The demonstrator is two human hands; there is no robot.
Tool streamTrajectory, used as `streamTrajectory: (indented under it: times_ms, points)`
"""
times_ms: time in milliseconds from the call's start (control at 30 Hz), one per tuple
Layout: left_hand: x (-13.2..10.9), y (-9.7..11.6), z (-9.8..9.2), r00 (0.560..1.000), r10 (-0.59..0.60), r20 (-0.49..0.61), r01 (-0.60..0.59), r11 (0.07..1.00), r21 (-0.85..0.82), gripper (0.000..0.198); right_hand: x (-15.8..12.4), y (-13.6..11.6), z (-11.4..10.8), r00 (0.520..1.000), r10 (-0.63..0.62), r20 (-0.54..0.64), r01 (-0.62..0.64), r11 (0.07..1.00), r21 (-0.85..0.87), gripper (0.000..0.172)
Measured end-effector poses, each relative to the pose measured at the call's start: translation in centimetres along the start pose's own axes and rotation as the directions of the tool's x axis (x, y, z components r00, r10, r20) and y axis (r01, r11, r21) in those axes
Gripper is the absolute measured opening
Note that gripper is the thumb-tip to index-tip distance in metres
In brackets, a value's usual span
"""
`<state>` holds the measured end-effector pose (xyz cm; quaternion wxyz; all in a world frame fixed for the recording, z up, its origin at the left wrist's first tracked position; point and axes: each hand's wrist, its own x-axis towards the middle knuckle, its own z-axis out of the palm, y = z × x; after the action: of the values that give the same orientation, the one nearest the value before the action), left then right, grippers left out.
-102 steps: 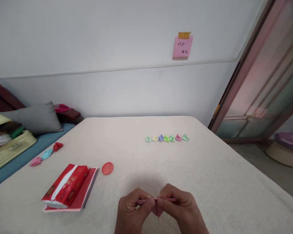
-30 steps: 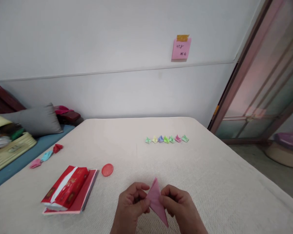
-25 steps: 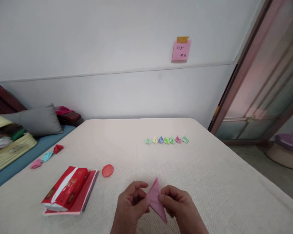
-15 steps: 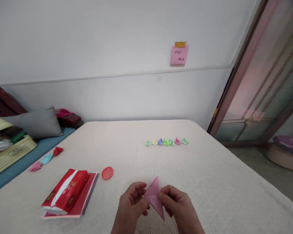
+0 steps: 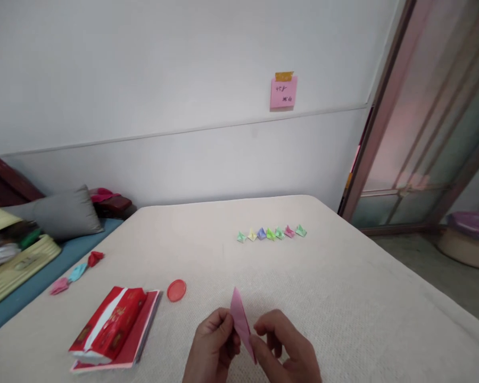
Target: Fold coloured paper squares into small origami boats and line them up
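Low in the middle of the view, both my hands pinch a folded pink paper [image 5: 240,322] that stands up as a narrow pointed shape. My left hand [image 5: 212,348] grips its left side with closed fingers. My right hand [image 5: 284,346] holds its lower right edge between thumb and curled fingers. Both hover just above the cream table [image 5: 343,298]. Further back on the table sits a row of several small folded paper pieces [image 5: 271,233] in green, yellow, blue and pink.
A red packet on pink paper sheets [image 5: 114,327] lies at the left, with a red round lid [image 5: 176,290] beside it. Three folded pieces, red, blue and pink [image 5: 76,272], sit near the left edge. A pink note [image 5: 283,91] hangs on the wall.
The pink paper has turned from a broad face to a narrow edge-on shape between my fingers. The camera tipped slightly, shifting the scene.
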<state>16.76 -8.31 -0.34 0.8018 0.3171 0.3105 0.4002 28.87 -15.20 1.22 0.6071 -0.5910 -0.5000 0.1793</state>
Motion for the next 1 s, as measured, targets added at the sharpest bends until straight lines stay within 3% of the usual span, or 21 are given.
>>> streamTrajectory:
  times_ms: [167, 533, 700, 833, 1000]
  points:
    - [0.03, -0.15, -0.17, 1.000, -0.020, 0.000, 0.020, 0.999, -0.041, 0.020, -0.30, 0.55, 0.43, 0.987, -0.159, 0.029, 0.159, 0.987, -0.022, 0.013]
    - [-0.11, -0.32, -0.17, 0.997, -0.079, 0.021, 0.081, 0.988, -0.132, 0.018, -0.02, 0.56, -0.02, 0.983, -0.129, 0.133, 0.130, 0.992, 0.002, 0.017]
    - [-0.03, -0.26, -0.16, 0.997, -0.075, 0.012, 0.076, 0.990, -0.117, 0.018, 0.03, 0.38, -0.20, 0.983, -0.131, 0.126, 0.132, 0.991, -0.002, 0.016]
    - [0.08, -0.19, -0.29, 0.998, -0.061, 0.007, 0.062, 0.993, -0.101, 0.017, 0.07, 0.47, -0.22, 0.990, -0.057, 0.130, 0.060, 0.998, -0.018, 0.015]
    - [0.14, -0.12, -0.55, 0.997, -0.072, 0.018, 0.073, 0.993, -0.096, 0.018, 0.23, 0.62, -0.31, 0.963, 0.147, 0.225, -0.164, 0.985, 0.057, 0.011]
